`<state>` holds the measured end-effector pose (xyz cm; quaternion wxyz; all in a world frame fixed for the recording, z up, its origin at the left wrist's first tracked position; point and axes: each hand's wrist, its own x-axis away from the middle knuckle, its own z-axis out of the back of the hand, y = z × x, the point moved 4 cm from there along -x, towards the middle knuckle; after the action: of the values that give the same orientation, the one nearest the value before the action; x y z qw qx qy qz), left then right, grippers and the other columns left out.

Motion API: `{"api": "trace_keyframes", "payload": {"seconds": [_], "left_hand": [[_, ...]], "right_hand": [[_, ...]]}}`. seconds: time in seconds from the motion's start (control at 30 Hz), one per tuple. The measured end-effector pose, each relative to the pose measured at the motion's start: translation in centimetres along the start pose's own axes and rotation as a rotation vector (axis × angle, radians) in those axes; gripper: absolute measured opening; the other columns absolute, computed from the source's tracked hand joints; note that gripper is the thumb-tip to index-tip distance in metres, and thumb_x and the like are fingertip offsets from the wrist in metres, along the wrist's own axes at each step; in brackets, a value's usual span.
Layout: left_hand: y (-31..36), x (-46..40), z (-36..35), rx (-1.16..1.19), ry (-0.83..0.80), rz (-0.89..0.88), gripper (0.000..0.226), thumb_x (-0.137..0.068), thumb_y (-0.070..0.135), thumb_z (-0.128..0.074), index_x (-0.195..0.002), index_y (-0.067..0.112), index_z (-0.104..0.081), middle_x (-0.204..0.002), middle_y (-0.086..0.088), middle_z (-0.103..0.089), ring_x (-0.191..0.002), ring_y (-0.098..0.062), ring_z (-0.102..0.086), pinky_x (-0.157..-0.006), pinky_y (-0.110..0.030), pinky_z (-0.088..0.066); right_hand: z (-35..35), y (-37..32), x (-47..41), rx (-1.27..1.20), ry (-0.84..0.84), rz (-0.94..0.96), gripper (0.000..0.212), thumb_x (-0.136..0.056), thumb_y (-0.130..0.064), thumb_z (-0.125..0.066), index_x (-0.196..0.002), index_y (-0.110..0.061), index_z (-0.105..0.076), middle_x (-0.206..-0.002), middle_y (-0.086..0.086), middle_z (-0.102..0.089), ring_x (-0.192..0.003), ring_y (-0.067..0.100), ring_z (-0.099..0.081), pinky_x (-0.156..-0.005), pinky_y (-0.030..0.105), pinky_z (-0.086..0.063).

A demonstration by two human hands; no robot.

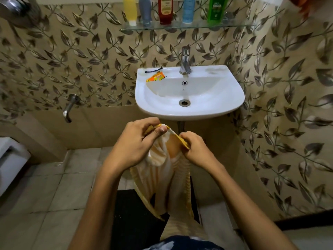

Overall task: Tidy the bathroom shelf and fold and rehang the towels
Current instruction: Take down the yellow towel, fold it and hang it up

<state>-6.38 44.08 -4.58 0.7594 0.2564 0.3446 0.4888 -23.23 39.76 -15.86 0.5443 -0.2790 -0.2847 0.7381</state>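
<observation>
You are holding a yellow and white striped towel point(166, 170) just in front of the white sink point(189, 105), below its front rim. Your left hand point(134, 143) is pinching the top edge of the towel, with the thumb pressing on the cloth. Your right hand point(195, 147) is pinching the same edge just beside it, with the fingers curling around the yellow border. The rest of the towel is hanging down between your arms toward the floor point(54, 186).

An orange packet point(155, 77) is lying on the back left part of the sink, near the silver tap point(185, 60). Above the sink, a glass shelf point(187, 27) is carrying five bottles in a row: yellow point(130, 10), grey-blue point(145, 10), red point(165, 10), light blue point(188, 9) and green point(216, 9). They are all standing upright. A metal spout point(69, 108) is sticking out of the wall to the left of the sink.
</observation>
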Motion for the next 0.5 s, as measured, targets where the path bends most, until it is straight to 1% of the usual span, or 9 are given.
{"api": "trace_keyframes", "payload": {"seconds": [0.1,0.2,0.27,0.3,0.33,0.37,0.4,0.43,0.5], "left_hand": [[-0.5,0.6,1.4,-0.052,0.114,0.036,0.035,-0.092,0.028,-0.055,-0.058,0.03,-0.047,-0.054,0.012,-0.051,-0.055,0.0,-0.049,-0.051,-0.011,-0.032],[-3.1,1.4,2.3,-0.108,0.341,0.258,0.032,-0.092,0.031,-0.052,-0.061,0.023,-0.051,-0.057,0.009,-0.05,-0.062,-0.007,-0.052,-0.054,-0.023,-0.035],[-4.7,2.0,2.2,-0.1,0.469,0.415,0.021,-0.092,0.028,-0.052,-0.072,0.021,-0.057,-0.066,0.006,-0.054,-0.074,-0.021,-0.057,-0.057,-0.03,-0.035],[-5.3,2.3,1.9,-0.078,0.492,0.489,0.009,-0.09,0.027,-0.054,-0.089,0.022,-0.061,-0.076,0.003,-0.059,-0.081,-0.023,-0.058,-0.062,-0.03,-0.036],[-5.7,2.5,1.6,-0.064,0.482,0.546,0.025,-0.088,0.026,-0.058,-0.112,0.025,-0.058,-0.091,0.0,-0.062,-0.089,-0.024,-0.059,-0.07,-0.03,-0.04],[-5.8,2.6,1.1,-0.04,0.384,0.568,0.05,-0.084,0.028,-0.063,-0.131,0.03,-0.045,-0.11,-0.003,-0.062,-0.099,-0.024,-0.058,-0.079,-0.031,-0.042],[-5.9,2.4,0.5,-0.021,0.265,0.535,0.069,-0.081,0.03,-0.068,-0.139,0.037,-0.032,-0.126,-0.004,-0.057,-0.111,-0.023,-0.056,-0.089,-0.033,-0.043],[-5.4,2.2,0.0,0.004,0.146,0.478,0.081,-0.077,0.032,-0.072,-0.141,0.042,-0.024,-0.132,-0.001,-0.053,-0.118,-0.02,-0.052,-0.096,-0.033,-0.041],[-4.4,2.1,-1.5,0.029,-0.088,0.36,0.081,-0.075,0.034,-0.073,-0.141,0.044,-0.026,-0.125,0.01,-0.051,-0.119,-0.007,-0.046,-0.098,-0.028,-0.039]], "right_hand": [[-0.6,2.2,0.4,-0.037,0.132,-0.176,0.017,-0.079,0.0,-0.06,-0.088,-0.015,-0.06,-0.089,-0.003,-0.051,-0.081,0.017,-0.057,-0.071,0.033,-0.048],[-0.5,3.5,0.6,-0.055,0.141,-0.368,0.008,-0.082,-0.013,-0.068,-0.081,-0.019,-0.062,-0.084,-0.001,-0.061,-0.08,0.018,-0.06,-0.068,0.031,-0.047],[-0.9,2.9,0.7,-0.053,0.069,-0.386,0.012,-0.088,-0.024,-0.065,-0.077,-0.018,-0.066,-0.079,0.001,-0.065,-0.079,0.019,-0.061,-0.062,0.028,-0.041],[-1.1,2.2,0.8,-0.047,0.045,-0.359,0.019,-0.091,-0.028,-0.06,-0.078,-0.016,-0.067,-0.078,0.003,-0.066,-0.079,0.02,-0.062,-0.061,0.03,-0.04],[-1.2,1.2,0.9,-0.046,0.041,-0.316,0.027,-0.094,-0.031,-0.055,-0.081,-0.013,-0.068,-0.078,0.006,-0.067,-0.079,0.022,-0.062,-0.063,0.033,-0.04],[-1.3,0.0,0.9,-0.066,0.04,-0.25,0.032,-0.095,-0.035,-0.051,-0.084,-0.01,-0.069,-0.078,0.009,-0.068,-0.078,0.023,-0.063,-0.064,0.036,-0.042],[-1.4,-1.2,0.9,-0.107,0.022,-0.172,0.035,-0.096,-0.038,-0.048,-0.087,-0.012,-0.069,-0.077,0.008,-0.069,-0.076,0.022,-0.063,-0.066,0.037,-0.043],[-1.4,-2.5,1.0,-0.148,-0.011,-0.087,0.035,-0.095,-0.042,-0.046,-0.086,-0.018,-0.07,-0.073,0.002,-0.068,-0.072,0.017,-0.061,-0.064,0.036,-0.043],[-1.3,-4.9,1.1,-0.188,-0.071,0.043,0.031,-0.091,-0.054,-0.042,-0.071,-0.042,-0.063,-0.063,-0.013,-0.06,-0.061,0.003,-0.052,-0.059,0.03,-0.038]]}}
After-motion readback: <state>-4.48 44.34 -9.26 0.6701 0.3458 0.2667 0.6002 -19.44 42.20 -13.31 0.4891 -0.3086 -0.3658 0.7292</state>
